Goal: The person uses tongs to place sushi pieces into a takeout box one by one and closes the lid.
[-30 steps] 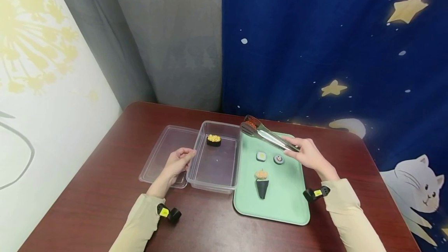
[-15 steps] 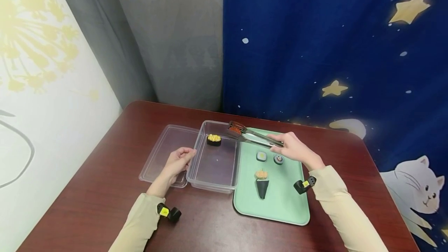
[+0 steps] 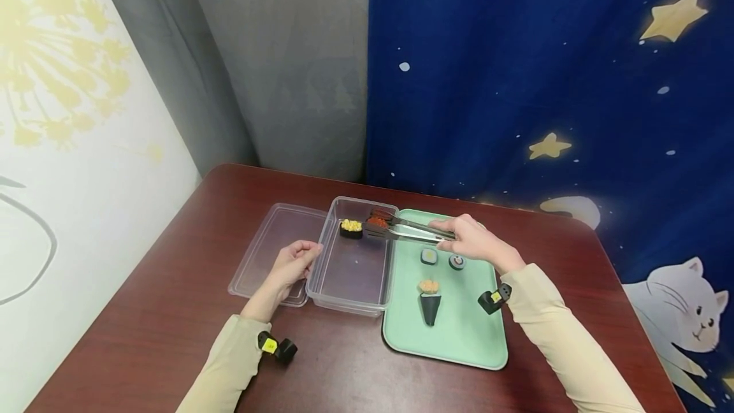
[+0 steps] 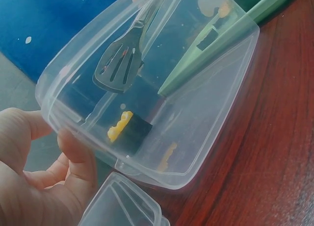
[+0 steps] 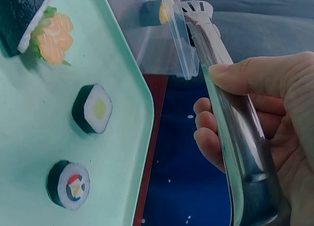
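Observation:
My right hand (image 3: pixel 473 238) grips metal tongs (image 5: pixel 230 123) with dark slotted heads. Between those heads is a red-orange roe sushi (image 3: pixel 377 220), largely covered by them in the head view. The heads reach over the right wall of a clear plastic container (image 3: pixel 352 279). Inside the container, at its far left, stands a corn-topped sushi (image 3: pixel 350 228) with a black wrap. At the container's left rim, my left hand (image 3: pixel 292 266) pinches the edge between thumb and fingers, as the left wrist view shows.
A pale green tray (image 3: pixel 470 336) lies right of the container. It bears two round sushi rolls, one with a yellow-green centre (image 3: pixel 428 256), one patterned (image 3: pixel 457 262), and a hand roll (image 3: pixel 430 308). The clear lid (image 3: pixel 258 250) lies at left, partly beneath my left hand.
My right hand has moved left with the tongs, carrying the roe sushi from above the tray's far edge to over the container. My left hand stays at the rim.

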{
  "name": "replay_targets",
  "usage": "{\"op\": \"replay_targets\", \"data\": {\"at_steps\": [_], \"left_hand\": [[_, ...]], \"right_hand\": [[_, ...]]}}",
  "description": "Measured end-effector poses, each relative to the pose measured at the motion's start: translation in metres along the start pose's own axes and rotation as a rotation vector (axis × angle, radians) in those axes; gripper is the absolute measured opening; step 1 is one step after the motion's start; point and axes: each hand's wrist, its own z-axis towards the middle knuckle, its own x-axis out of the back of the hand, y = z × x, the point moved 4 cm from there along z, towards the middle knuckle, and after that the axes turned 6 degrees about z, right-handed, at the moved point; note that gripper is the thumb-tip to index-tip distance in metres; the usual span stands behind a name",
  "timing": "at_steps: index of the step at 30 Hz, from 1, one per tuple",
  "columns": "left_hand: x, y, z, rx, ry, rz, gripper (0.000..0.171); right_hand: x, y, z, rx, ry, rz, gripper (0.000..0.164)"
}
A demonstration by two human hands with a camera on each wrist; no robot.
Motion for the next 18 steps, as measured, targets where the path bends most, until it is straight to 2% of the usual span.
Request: {"op": "replay_targets", "data": {"at_steps": [6, 12, 18], "left_hand": [[-0.001, 0.0, 0.0, -0.003, 0.005, 0.018, 0.023], [-0.001, 0.002, -0.001, -0.003, 0.006, 0.016, 0.022], [0.0, 0.002, -0.002, -0.001, 0.013, 0.026, 0.023]], "right_hand": [[-0.002, -0.005, 0.003, 0.06, 0.005, -0.023, 0.039], [0.002, -0.008, 0.007, 0.045, -0.049, -0.038, 0.037], [0.012, -0.018, 0.019, 0.04, -0.112, -0.118, 0.04]]}}
